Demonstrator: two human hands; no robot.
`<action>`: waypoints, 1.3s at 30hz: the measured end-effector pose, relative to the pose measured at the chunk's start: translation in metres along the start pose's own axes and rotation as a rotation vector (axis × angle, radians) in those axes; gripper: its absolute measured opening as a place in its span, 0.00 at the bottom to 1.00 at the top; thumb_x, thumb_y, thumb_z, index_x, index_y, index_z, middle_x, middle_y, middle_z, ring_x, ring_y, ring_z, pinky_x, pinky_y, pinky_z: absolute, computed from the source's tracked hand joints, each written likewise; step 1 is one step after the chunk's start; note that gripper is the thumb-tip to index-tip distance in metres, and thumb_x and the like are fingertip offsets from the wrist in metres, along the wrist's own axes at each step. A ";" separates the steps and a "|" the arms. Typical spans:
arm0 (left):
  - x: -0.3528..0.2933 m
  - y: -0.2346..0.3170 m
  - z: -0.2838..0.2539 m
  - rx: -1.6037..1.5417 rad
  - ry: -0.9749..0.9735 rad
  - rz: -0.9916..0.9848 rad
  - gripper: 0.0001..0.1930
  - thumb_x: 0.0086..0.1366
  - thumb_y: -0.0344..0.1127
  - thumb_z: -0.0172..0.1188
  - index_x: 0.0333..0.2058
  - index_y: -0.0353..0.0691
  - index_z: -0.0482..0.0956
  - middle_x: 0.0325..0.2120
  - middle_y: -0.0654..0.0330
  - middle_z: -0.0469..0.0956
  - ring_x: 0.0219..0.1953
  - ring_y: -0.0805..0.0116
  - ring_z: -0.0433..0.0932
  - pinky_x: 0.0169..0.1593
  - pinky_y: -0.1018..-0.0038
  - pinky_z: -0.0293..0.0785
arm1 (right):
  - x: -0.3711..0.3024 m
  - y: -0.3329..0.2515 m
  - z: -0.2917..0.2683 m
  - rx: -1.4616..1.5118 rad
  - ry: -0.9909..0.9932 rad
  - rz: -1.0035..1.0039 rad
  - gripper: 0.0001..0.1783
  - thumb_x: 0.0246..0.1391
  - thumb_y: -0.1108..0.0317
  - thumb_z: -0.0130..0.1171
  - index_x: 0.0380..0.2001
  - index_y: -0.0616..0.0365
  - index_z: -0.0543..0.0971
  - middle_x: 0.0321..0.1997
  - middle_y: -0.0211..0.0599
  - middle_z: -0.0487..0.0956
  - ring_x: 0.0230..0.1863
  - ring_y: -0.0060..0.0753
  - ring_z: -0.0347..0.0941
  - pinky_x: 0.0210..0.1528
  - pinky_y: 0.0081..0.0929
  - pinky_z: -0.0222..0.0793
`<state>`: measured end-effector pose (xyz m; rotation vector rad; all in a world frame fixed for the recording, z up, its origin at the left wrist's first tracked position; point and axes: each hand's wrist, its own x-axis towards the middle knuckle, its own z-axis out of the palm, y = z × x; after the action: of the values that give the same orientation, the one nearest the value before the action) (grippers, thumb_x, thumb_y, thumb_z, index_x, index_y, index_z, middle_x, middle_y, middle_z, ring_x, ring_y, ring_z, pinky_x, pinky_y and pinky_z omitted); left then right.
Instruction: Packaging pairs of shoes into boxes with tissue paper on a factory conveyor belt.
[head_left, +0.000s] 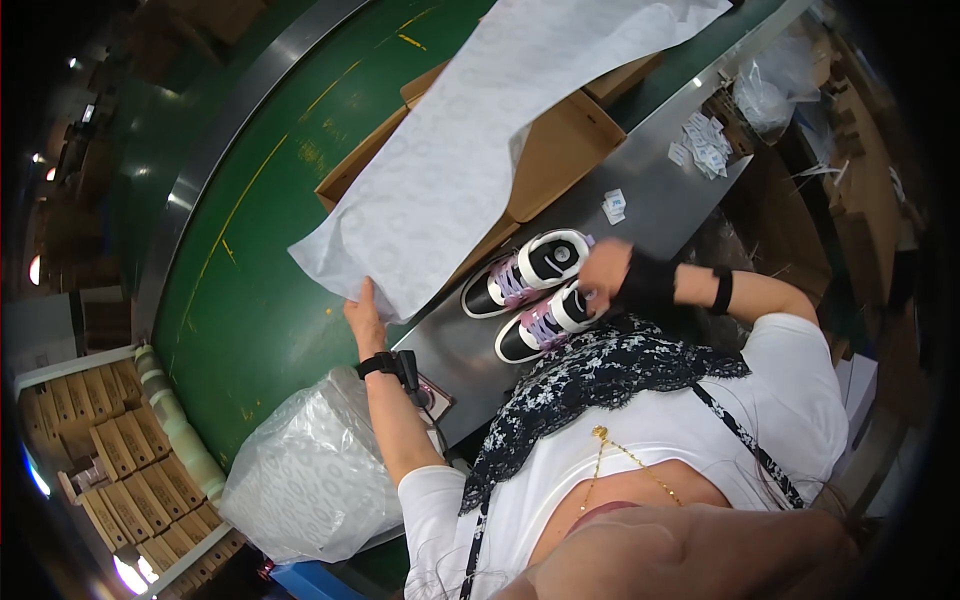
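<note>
A big sheet of white patterned tissue paper (420, 190) stretches over an open brown shoebox (560, 150). My left hand (366, 316) pinches the paper's near left corner. Beside the box stands a pair of black and white sneakers with lavender laces: the farther sneaker (520, 278) and the nearer sneaker (540, 328). At the heel end of the nearer one is my right hand (606, 272), blurred, its fingers partly hidden. I cannot make out whether it grips the shoe. The paper hides most of the box's inside.
Small white packets (614, 206) lie on the metal ledge (660, 225), with a pile of packets (704, 148) farther right. A green conveyor belt (265, 260) runs behind the box. Clear plastic wraps a bundle (310, 470) near my left arm. Stacked brown boxes (140, 460) fill a rack at left.
</note>
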<state>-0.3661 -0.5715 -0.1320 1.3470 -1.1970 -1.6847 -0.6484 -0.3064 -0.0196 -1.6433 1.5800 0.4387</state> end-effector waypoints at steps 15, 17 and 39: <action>0.002 0.048 -0.044 0.653 0.205 0.490 0.15 0.54 0.38 0.56 0.30 0.27 0.73 0.26 0.53 0.76 0.28 0.69 0.73 0.33 0.72 0.68 | 0.000 0.000 -0.125 1.085 0.738 -0.149 0.17 0.47 0.58 0.55 0.33 0.62 0.73 0.26 0.33 0.73 0.24 0.20 0.68 0.23 0.17 0.65; -0.001 0.049 -0.051 0.684 0.220 0.503 0.15 0.54 0.38 0.56 0.31 0.27 0.73 0.26 0.52 0.76 0.28 0.68 0.73 0.33 0.71 0.68 | 0.019 0.027 -0.131 1.473 0.883 -0.220 0.14 0.50 0.62 0.51 0.38 0.60 0.72 0.30 0.31 0.74 0.27 0.20 0.70 0.27 0.17 0.67; -0.031 0.174 -0.003 -0.035 -0.289 0.157 0.18 0.60 0.33 0.49 0.48 0.33 0.64 0.37 0.58 0.72 0.40 0.70 0.71 0.44 0.76 0.67 | 0.222 -0.056 -0.080 1.360 0.596 0.017 0.27 0.37 0.54 0.56 0.41 0.58 0.71 0.36 0.45 0.75 0.39 0.42 0.70 0.42 0.34 0.65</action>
<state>-0.3636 -0.6073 0.0409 0.9833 -1.3888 -1.8188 -0.5817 -0.5198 -0.1138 -0.6547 1.6285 -1.0330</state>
